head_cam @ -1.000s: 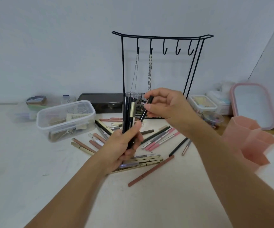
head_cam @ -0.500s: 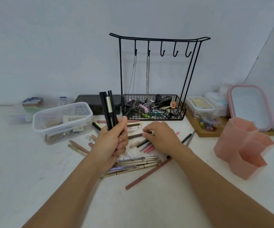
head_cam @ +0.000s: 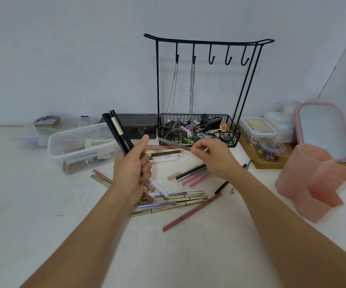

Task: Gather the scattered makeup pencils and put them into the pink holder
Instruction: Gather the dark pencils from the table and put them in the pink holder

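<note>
left hand (head_cam: 133, 171) grip closed round bundle of black and gold makeup pencils (head_cam: 117, 132), lower ends hidden in fist. right hand (head_cam: 217, 159) pinching blurred grey pencil (head_cam: 174, 144), colour hard to tell. hexagonal pink plastic holder (head_cam: 311, 179) at right on white surface (head_cam: 43, 204), inside not visible. black wire basket (head_cam: 199, 132) w/ hair clips. more slim pencils scattered (head_cam: 180, 199) btwn the forearms.

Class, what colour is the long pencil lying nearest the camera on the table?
Reddish brown, seen clearly in the head view.
</note>
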A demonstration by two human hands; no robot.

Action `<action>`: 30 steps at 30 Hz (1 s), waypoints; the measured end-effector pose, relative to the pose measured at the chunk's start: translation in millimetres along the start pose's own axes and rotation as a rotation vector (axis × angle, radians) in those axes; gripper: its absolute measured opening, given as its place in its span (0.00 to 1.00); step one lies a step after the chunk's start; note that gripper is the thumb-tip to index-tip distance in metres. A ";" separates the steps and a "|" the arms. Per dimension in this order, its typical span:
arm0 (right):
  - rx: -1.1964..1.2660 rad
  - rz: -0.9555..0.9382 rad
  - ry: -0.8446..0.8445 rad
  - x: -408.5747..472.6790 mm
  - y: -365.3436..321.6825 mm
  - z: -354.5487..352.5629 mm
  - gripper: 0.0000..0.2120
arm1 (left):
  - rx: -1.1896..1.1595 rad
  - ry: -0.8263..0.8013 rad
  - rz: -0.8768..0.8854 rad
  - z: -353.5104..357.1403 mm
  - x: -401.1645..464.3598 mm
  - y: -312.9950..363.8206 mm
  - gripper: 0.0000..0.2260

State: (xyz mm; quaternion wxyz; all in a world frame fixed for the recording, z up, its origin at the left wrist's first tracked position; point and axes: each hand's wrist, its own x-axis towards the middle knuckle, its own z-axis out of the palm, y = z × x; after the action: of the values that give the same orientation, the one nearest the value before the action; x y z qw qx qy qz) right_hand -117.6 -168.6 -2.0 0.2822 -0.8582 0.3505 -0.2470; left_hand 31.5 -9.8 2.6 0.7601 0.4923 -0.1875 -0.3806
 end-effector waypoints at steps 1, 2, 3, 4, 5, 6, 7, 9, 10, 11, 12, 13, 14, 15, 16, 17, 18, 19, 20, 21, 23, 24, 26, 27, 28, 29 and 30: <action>0.188 0.047 -0.011 -1.3 -5.7 -4.0 0.07 | 0.051 -0.008 0.002 0.0 -0.7 -1.0 0.19; 0.413 0.102 -0.057 -2.9 -12.1 -7.0 0.07 | 0.110 -0.020 0.004 1.1 -1.9 -2.0 0.19; 0.613 0.151 -0.136 -5.3 -19.0 -8.6 0.07 | 0.160 -0.034 0.004 2.5 -3.5 -3.1 0.18; 0.740 0.173 -0.230 -8.2 -25.8 -8.9 0.08 | 0.181 -0.057 0.005 4.4 -5.0 -4.5 0.16; 0.778 0.167 -0.317 -11.6 -32.6 -7.7 0.08 | 0.173 -0.090 0.009 6.2 -6.0 -6.0 0.15; 0.773 0.146 -0.388 -15.0 -39.7 -5.0 0.09 | 0.145 -0.123 0.014 8.1 -6.7 -7.2 0.14; 0.744 0.115 -0.436 -18.1 -46.7 -1.5 0.11 | 0.122 -0.146 0.022 9.4 -7.1 -7.6 0.14; 0.680 0.061 -0.422 -21.7 -58.4 5.7 0.11 | 0.148 -0.163 0.037 10.0 -7.4 -7.7 0.14; 0.648 0.043 -0.374 -23.0 -62.6 8.9 0.10 | 0.180 -0.164 0.045 9.3 -7.1 -8.2 0.14; 0.608 0.030 -0.324 -23.6 -64.6 12.4 0.07 | 0.208 -0.159 0.051 8.5 -7.3 -8.8 0.13; 0.557 0.013 -0.272 -24.6 -66.4 15.3 0.06 | 0.223 -0.146 0.054 8.4 -7.7 -9.5 0.11; 0.495 -0.014 -0.215 -26.4 -68.1 18.5 0.07 | 0.234 -0.130 0.056 8.1 -8.3 -10.2 0.10; 0.460 -0.035 -0.169 -28.5 -69.6 20.7 0.08 | 0.242 -0.110 0.054 8.6 -8.2 -10.8 0.09; 0.443 -0.044 -0.134 -28.5 -69.0 22.4 0.08 | 0.252 -0.085 0.051 9.0 -7.9 -10.8 0.09; 0.433 -0.037 -0.136 -29.4 -70.2 21.6 0.08 | 0.267 -0.049 0.039 9.1 -7.4 -10.5 0.10; 0.398 -0.030 -0.174 -29.5 -71.7 19.0 0.07 | 0.283 -0.010 0.020 8.3 -7.0 -9.7 0.12; 0.347 -0.030 -0.221 -28.3 -70.8 15.0 0.06 | 0.295 0.015 -0.005 7.5 -6.6 -8.5 0.14; 0.278 -0.044 -0.241 -25.8 -65.5 9.8 0.05 | 0.294 0.015 -0.026 6.7 -6.6 -7.4 0.16; 0.196 -0.074 -0.224 -21.7 -57.5 3.2 0.04 | 0.286 -0.001 -0.035 6.7 -6.8 -6.5 0.19; 0.060 -0.108 -0.177 -15.9 -45.7 -2.9 0.06 | 0.264 -0.020 -0.033 7.7 -7.6 -5.7 0.21; -0.261 -0.086 -0.167 -4.9 -17.5 -11.7 0.13 | 0.194 -0.032 -0.026 11.0 -8.7 -6.1 0.18; -0.375 -0.031 -0.231 -1.7 -5.0 -13.9 0.17 | 0.180 -0.030 -0.026 12.4 -9.3 -6.4 0.17; -0.494 0.069 -0.364 1.4 11.6 -13.2 0.21 | 0.197 -0.040 -0.032 13.1 -9.5 -6.9 0.17; -0.516 0.073 -0.379 3.2 16.2 -11.2 0.21 | 0.217 -0.049 -0.033 11.6 -8.7 -7.0 0.18; -0.518 0.051 -0.363 5.4 19.8 -9.6 0.20 | 0.241 -0.056 -0.039 10.7 -8.0 -7.1 0.19; -0.508 0.025 -0.337 6.2 19.8 -9.3 0.18 | 0.258 -0.061 -0.049 9.3 -7.4 -6.7 0.20; -0.499 0.007 -0.312 6.8 19.3 -9.6 0.16 | 0.259 -0.067 -0.055 8.2 -7.1 -6.3 0.21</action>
State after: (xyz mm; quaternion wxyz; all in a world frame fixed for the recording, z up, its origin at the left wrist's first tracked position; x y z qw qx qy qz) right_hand -128.2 -188.1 -6.3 0.1141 -0.9274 0.3558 -0.0171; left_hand 19.0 -10.8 1.3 0.6727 0.5782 -0.2466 -0.3902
